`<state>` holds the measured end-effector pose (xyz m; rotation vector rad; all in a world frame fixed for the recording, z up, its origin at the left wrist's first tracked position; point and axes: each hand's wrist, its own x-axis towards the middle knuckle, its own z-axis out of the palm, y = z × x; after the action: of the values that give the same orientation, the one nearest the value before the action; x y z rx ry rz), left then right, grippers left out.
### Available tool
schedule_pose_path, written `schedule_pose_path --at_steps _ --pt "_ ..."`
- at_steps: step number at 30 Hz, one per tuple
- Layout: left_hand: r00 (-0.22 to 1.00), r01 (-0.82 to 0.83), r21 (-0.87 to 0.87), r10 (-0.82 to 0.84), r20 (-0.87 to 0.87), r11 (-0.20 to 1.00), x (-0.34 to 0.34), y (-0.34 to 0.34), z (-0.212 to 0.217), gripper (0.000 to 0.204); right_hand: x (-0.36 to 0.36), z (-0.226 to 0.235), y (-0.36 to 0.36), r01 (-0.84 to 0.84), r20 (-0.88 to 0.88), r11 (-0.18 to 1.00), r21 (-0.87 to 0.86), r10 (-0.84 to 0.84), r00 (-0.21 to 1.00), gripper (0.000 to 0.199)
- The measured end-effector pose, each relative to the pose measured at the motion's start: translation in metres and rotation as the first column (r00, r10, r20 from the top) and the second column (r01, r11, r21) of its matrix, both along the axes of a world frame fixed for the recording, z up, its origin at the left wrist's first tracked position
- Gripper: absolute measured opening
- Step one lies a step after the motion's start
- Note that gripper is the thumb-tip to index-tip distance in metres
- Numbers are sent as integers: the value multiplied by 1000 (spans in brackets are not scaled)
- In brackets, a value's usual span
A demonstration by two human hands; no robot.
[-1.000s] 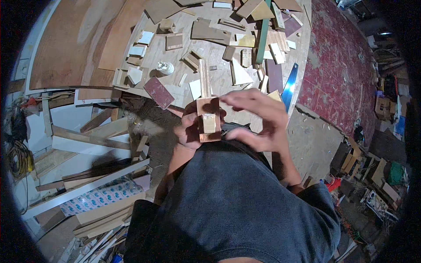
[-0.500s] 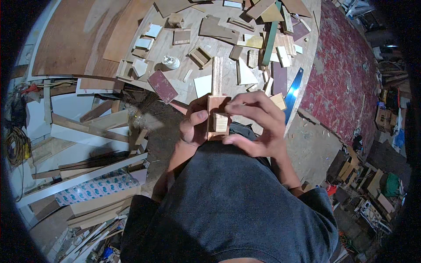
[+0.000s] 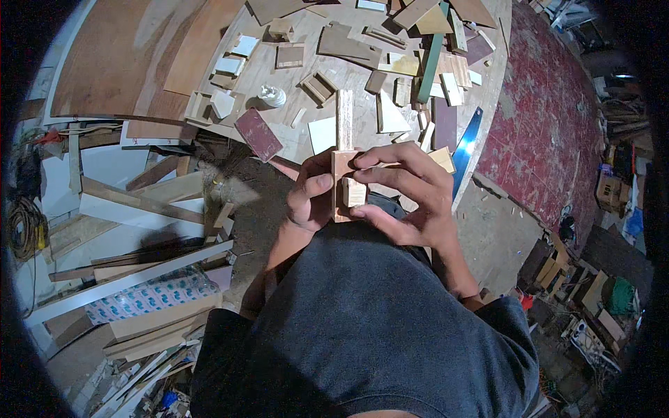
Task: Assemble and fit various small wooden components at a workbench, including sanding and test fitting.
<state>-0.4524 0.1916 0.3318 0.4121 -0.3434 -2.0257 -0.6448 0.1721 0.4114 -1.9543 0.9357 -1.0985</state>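
In front of my chest my left hand grips a small reddish-brown wooden board by its left side, the thumb lying along the edge. A pale wooden strip stretches away from the board's far end; whether it is joined there I cannot tell. On the near half of the board sits a small pale wood block. My right hand curls round that block from the right, thumb at its near edge and fingertips at its far side and on the board.
Across the plywood table lie several wood offcuts, a white container, a maroon board and a green strip. A blue-bladed handsaw lies at the right edge. Scrap timber is heaped on the left.
My right thumb and fingers have closed in on the small block, which has turned slightly and shifted a little right. The board is tilted a bit differently; my left hand keeps its hold.
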Motion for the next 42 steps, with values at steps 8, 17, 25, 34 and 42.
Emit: schedule_pose_path --at_steps 8,17,25,34,42 --pt "1000 17 3 -17 8 1000 0 -2 2 57 -2 0 0 15 -1 1000 -7 -15 1000 33" --pt "983 -32 60 21 183 998 -6 -1 6 68 -3 0 -1 15 3 1000 2 -15 1000 32" --pt "999 11 17 -12 34 1000 -3 -4 0 59 -3 1 -2 29 -7 1000 13 -29 1000 34" --pt "1000 11 16 -11 -21 1000 0 -7 0 60 -3 -1 -6 5 118 999 40 -10 993 40" --pt "980 -193 31 194 -50 981 15 -1 -20 72 -43 -61 -21 312 327 891 330 -418 848 7"
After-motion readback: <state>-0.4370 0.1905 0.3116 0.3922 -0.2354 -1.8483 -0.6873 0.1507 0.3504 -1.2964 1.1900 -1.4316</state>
